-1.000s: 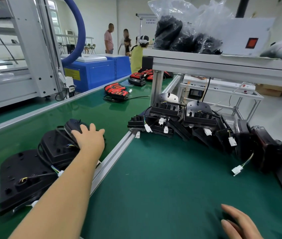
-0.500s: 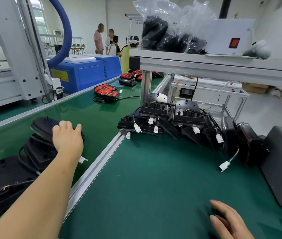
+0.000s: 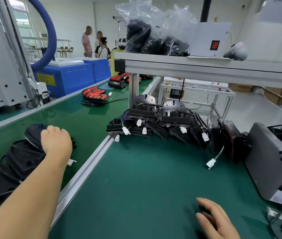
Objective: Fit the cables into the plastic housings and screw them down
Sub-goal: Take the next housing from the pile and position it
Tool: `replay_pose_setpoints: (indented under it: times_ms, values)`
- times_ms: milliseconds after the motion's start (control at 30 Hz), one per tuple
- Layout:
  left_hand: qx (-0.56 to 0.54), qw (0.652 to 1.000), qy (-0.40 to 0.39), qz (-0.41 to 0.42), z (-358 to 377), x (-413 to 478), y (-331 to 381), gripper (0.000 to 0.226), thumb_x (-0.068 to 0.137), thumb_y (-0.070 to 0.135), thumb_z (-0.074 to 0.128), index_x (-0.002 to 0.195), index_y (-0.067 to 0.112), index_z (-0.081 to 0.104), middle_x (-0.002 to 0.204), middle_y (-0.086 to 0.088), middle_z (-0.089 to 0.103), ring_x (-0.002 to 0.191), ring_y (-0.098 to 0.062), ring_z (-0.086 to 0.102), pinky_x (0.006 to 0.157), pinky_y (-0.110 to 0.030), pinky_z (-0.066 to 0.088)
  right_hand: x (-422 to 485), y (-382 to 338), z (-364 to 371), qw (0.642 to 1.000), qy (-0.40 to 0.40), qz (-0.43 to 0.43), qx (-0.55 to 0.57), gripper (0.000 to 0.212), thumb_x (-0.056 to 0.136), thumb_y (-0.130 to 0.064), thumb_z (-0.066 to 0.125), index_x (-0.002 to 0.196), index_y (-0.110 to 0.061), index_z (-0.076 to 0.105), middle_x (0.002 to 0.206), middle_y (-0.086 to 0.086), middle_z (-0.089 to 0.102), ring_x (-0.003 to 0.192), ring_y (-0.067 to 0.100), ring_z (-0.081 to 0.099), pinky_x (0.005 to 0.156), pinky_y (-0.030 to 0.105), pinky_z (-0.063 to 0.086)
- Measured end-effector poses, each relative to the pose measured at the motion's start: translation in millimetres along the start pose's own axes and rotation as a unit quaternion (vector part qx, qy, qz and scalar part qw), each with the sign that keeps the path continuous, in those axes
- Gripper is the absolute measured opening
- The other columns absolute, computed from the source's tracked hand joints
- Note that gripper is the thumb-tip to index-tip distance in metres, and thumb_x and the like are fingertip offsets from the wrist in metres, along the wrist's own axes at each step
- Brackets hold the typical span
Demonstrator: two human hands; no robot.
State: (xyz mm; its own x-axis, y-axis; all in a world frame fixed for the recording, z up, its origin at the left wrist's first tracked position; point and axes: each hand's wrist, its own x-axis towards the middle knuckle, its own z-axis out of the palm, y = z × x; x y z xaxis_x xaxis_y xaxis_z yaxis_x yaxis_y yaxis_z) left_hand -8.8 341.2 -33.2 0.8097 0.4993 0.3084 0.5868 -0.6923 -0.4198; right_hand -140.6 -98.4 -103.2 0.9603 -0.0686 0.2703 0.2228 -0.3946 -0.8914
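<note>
Now resting R hand [image 3: 216, 219] nearest on green surface [image 3: 145, 187], fingers relaxed, loosely together, gripping nothing visible. Farther out, curling L hand [image 3: 56, 140] fingers over black housing [image 3: 33, 132] on conveyor [image 3: 78, 121], flat 0.5 s ago, so prob. starting pickup for cable fitting. Leaving wired housings [image 3: 142, 109] piled beyond.

At your nine o'clock, three black housings [image 3: 23, 159] overlap flat; at one o'clock, heaped housings [image 3: 174, 116] trail white-plugged cables [image 3: 211, 163].

Stacked housings [image 3: 21, 157] on conveyor [image 3: 78, 118], left of worktable [image 3: 145, 187].
</note>
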Motion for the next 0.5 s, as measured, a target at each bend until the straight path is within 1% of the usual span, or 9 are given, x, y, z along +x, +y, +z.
replay_pose_setpoints:
  times_ms: [100,167,233,300,367,433,500]
  values:
    - [-0.015,1.000,0.013,-0.008,2.1,-0.4,2.5,0.027,0.093,0.036,0.043,0.117,0.026,0.050,0.122,0.000,0.052,0.112,-0.020,0.041,0.085,-0.031,0.033,0.0,6.1,-0.9,1.000,-0.010,-0.002,-0.010,0.066,0.081,0.000,0.068,0.101,-0.061,0.054,0.110,-0.037,0.053,0.104,-0.005,0.053,0.083,-0.003,0.037]
    - [-0.030,0.999,0.025,-0.002,-0.3,-1.9,11.2,0.038,0.094,0.045,0.042,0.127,0.026,0.042,0.128,-0.002,0.047,0.116,-0.021,0.038,0.086,-0.033,0.031,0.6,10.2,-1.1,1.000,-0.013,-0.007,-0.019,0.064,0.081,-0.003,0.069,0.102,-0.062,0.054,0.112,-0.037,0.053,0.106,-0.006,0.053,0.085,-0.002,0.038]
    - [-0.065,0.996,0.059,0.019,-11.8,-5.0,28.3,0.049,0.093,0.051,0.042,0.134,0.025,0.036,0.130,-0.003,0.042,0.118,-0.023,0.034,0.088,-0.035,0.030,0.9,11.7,-0.6,1.000,-0.014,-0.009,-0.023,0.063,0.081,-0.005,0.069,0.103,-0.062,0.054,0.114,-0.036,0.053,0.107,-0.006,0.053,0.086,-0.001,0.038]
    - [-0.120,0.983,0.119,0.069,-31.7,-10.4,54.0,0.052,0.090,0.051,0.049,0.134,0.025,0.037,0.127,-0.002,0.043,0.116,-0.024,0.035,0.087,-0.036,0.032,1.2,13.3,-0.1,1.000,-0.011,-0.011,-0.023,0.064,0.081,-0.004,0.068,0.104,-0.062,0.054,0.114,-0.036,0.053,0.107,-0.006,0.053,0.087,0.000,0.039]
    - [-0.194,0.952,0.180,0.156,-56.8,-18.6,86.3,0.054,0.086,0.045,0.058,0.133,0.022,0.044,0.124,-0.004,0.049,0.114,-0.026,0.041,0.085,-0.037,0.035,1.9,12.8,-0.7,1.000,-0.008,-0.014,-0.027,0.070,0.082,0.001,0.066,0.103,-0.064,0.053,0.113,-0.035,0.054,0.106,-0.007,0.054,0.088,0.003,0.041]
    - [-0.258,0.906,0.225,0.250,-85.2,-27.7,124.1,0.060,0.083,0.040,0.065,0.135,0.017,0.046,0.125,-0.006,0.053,0.115,-0.029,0.046,0.085,-0.039,0.040,4.1,10.3,-2.8,1.000,-0.010,-0.013,-0.022,0.080,0.081,0.010,0.059,0.099,-0.068,0.053,0.112,-0.035,0.053,0.104,-0.008,0.054,0.087,0.004,0.042]
    - [-0.288,0.875,0.228,0.315,-115.0,-35.4,162.7,0.068,0.085,0.042,0.063,0.142,0.015,0.037,0.135,-0.008,0.046,0.121,-0.028,0.043,0.092,-0.039,0.042,6.1,9.5,-9.0,0.998,-0.035,-0.020,-0.039,0.087,0.080,0.015,0.055,0.094,-0.071,0.052,0.110,-0.036,0.054,0.103,-0.008,0.054,0.087,0.004,0.042]
